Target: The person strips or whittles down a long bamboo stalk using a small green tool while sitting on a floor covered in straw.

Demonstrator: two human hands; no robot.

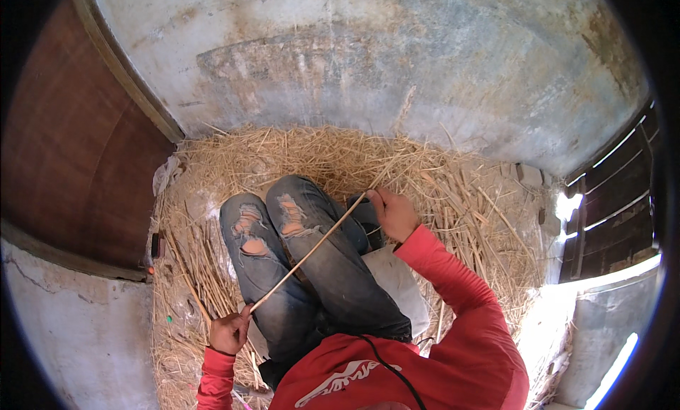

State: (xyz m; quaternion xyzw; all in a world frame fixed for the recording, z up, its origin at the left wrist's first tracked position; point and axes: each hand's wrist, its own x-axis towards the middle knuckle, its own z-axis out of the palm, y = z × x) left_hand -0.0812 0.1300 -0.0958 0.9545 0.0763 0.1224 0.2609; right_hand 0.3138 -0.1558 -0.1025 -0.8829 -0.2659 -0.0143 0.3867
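Note:
A long, thin tan stalk (308, 257) runs slantwise across my thighs in torn dark jeans. Its lower end is in my left hand (230, 332), closed with thumb and fingers pinched on it. Further up, my right hand (395, 213) grips the same stalk beyond my knees, its fingers wrapped round it. Past the right hand the stalk blends into the straw, so its far tip is hard to make out. Another stick (190, 282) reaches from the left down to my left hand; whether the hand also holds it I cannot tell.
Loose straw (304, 144) covers the floor up to a stained wall (354, 63). Several stalks lie in a bundle (212, 272) left of my legs, more (482, 218) at right. A brown door (85, 148) stands left, dark slatted boards (616, 197) right, bricks (528, 175) by the wall.

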